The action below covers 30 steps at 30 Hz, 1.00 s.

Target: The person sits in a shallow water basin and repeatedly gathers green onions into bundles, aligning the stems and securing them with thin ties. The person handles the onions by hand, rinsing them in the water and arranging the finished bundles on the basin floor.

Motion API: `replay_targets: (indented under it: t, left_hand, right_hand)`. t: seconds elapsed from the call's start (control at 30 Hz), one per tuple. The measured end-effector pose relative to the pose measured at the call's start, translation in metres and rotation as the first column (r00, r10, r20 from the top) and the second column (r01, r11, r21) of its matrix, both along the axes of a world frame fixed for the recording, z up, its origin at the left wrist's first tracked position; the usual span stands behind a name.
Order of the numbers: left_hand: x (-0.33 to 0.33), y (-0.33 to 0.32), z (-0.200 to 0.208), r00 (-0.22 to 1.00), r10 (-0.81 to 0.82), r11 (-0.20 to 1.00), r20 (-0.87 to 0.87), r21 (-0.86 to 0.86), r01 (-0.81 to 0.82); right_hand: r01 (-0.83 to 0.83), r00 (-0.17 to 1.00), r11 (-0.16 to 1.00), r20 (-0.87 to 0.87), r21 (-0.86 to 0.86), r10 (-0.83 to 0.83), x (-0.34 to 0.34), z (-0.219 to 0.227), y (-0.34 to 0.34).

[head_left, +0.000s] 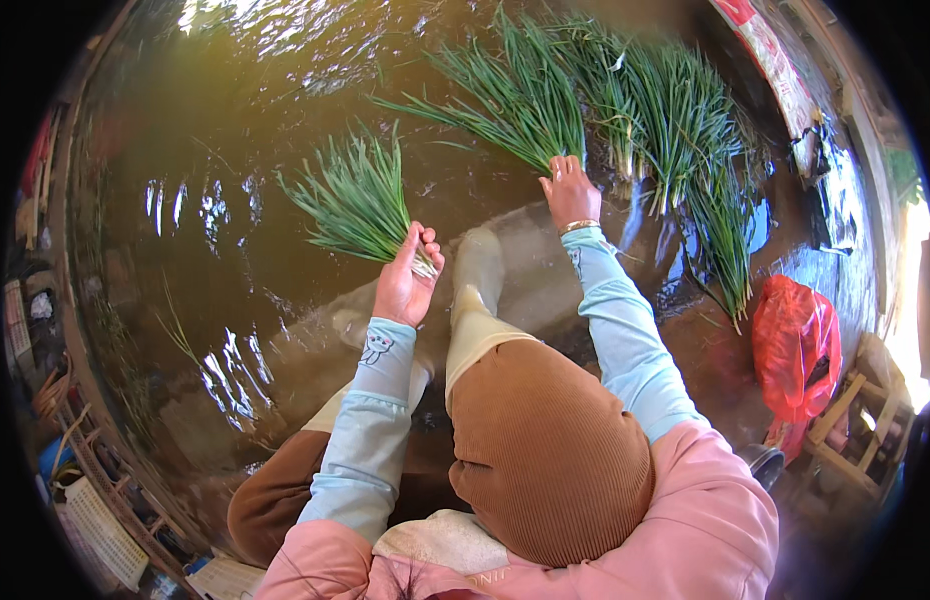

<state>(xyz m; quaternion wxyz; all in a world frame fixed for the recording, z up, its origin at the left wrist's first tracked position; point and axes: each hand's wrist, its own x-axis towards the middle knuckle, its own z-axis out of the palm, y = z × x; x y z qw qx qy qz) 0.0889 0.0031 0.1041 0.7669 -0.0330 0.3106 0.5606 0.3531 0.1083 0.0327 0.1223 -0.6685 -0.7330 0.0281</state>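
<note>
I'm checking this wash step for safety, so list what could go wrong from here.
1. The left hand grips its bunch of green onions only at the root end over murky brown water; loose stalks might slip out and float off.
2. The right hand just rests on another bunch, and further bunches lie loose in the water, so they may drift apart.
3. The person's legs stand in opaque water; footing could be slippery.

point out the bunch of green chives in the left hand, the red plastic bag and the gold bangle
bunch of long green chives (355,200), head view, middle of the leaves
crumpled red plastic bag (797,345), head view, centre of the bag
thin gold bangle (577,226), head view, band on the right wrist
</note>
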Motion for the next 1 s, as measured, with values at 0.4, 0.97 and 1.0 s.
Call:
replay_targets:
  t: [0.4,0.97,1.0]
  left_hand:
    - [-0.016,-0.015,0.001,0.998,-0.011,0.997,-0.068,0.072,0.016]
    - [-0.021,-0.055,-0.04,0.983,-0.017,0.987,-0.184,-0.161,-0.013]
    - [-0.023,-0.056,-0.04,0.981,-0.021,0.987,-0.191,-0.161,-0.01]
  right_hand:
    - [-0.326,0.274,0.761,-0.827,-0.561,-0.491,-0.061,0.055,-0.018]
    - [-0.499,0.511,0.609,-0.777,-0.617,-0.368,-0.146,0.027,-0.073]
    - [-0.546,0.484,0.562,-0.781,-0.622,-0.395,-0.144,0.027,-0.074]
